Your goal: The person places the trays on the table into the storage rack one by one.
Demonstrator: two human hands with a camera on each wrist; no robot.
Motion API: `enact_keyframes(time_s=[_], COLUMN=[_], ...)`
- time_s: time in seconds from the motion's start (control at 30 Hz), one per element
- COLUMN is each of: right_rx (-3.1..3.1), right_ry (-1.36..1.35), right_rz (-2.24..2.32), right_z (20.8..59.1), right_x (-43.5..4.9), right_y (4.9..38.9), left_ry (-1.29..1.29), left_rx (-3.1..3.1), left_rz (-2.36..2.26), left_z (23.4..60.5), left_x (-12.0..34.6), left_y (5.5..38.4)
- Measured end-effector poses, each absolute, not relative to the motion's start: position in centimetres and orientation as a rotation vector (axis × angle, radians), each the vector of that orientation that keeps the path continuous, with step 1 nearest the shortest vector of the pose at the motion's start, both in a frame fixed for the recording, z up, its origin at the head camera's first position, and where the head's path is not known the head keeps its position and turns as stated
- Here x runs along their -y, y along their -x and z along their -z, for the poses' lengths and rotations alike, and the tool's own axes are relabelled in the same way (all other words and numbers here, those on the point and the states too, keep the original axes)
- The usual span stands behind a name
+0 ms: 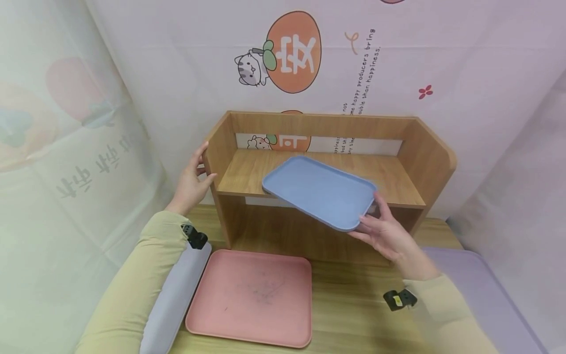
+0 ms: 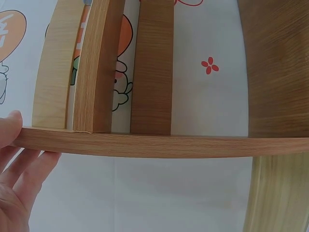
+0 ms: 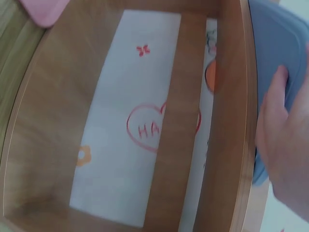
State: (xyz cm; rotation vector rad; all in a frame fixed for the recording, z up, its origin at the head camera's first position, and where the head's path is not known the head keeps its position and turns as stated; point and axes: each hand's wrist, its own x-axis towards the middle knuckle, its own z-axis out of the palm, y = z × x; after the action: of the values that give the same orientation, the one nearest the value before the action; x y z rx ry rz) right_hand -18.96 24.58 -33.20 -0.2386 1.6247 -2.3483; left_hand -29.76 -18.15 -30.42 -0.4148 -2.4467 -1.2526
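Note:
A blue rectangular tray [image 1: 325, 191] lies tilted at the upper shelf of a wooden desktop rack [image 1: 252, 164], its near right corner jutting out past the shelf's front edge. My right hand [image 1: 384, 231] grips that corner, thumb and fingers around the rim. In the right wrist view the hand [image 3: 289, 130] and part of the blue tray [image 3: 275, 53] show beside the shelf board. At the rack's left side panel my left hand [image 1: 192, 179] holds the panel's front edge, thumb on one side and fingers on the other, as the left wrist view also shows.
A pink tray [image 1: 252, 300] lies on the wooden table [image 1: 349, 305] in front of the rack. To its left is a pale lavender object [image 1: 177, 295], partly under the left arm. A purple tray [image 1: 482, 295] lies at the right. Printed white cloth [image 1: 177, 73] hangs behind.

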Motion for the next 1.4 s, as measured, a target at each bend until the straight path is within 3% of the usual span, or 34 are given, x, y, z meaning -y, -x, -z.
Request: enact_keyframes(time_s=[0.3, 0.6, 0.77, 1.0, 1.4], right_rx=[-1.664, -1.563, -1.505, -1.591, -1.609], right_ry=[0.023, 0.136, 0.262, 0.024, -0.021], right_rz=[2.420, 2.406, 2.404, 2.522, 2.497], right_z=[33.0, 33.3, 33.7, 32.9, 33.1], right_x=[-20.2, -17.4, -17.5, -19.3, -19.2], right_y=[18.7, 18.2, 18.3, 20.0, 21.2], left_ry=[0.416, 0.427, 0.425, 0.436, 0.427], left_rx=[2.451, 2.449, 2.453, 2.439, 2.437], left_rz=[1.243, 1.251, 1.244, 1.271, 1.277], left_z=[30.5, 30.5, 30.5, 30.5, 30.5], left_x=[18.2, 18.4, 18.3, 18.4, 18.2], left_y=[29.8, 29.8, 29.8, 29.8, 29.8])
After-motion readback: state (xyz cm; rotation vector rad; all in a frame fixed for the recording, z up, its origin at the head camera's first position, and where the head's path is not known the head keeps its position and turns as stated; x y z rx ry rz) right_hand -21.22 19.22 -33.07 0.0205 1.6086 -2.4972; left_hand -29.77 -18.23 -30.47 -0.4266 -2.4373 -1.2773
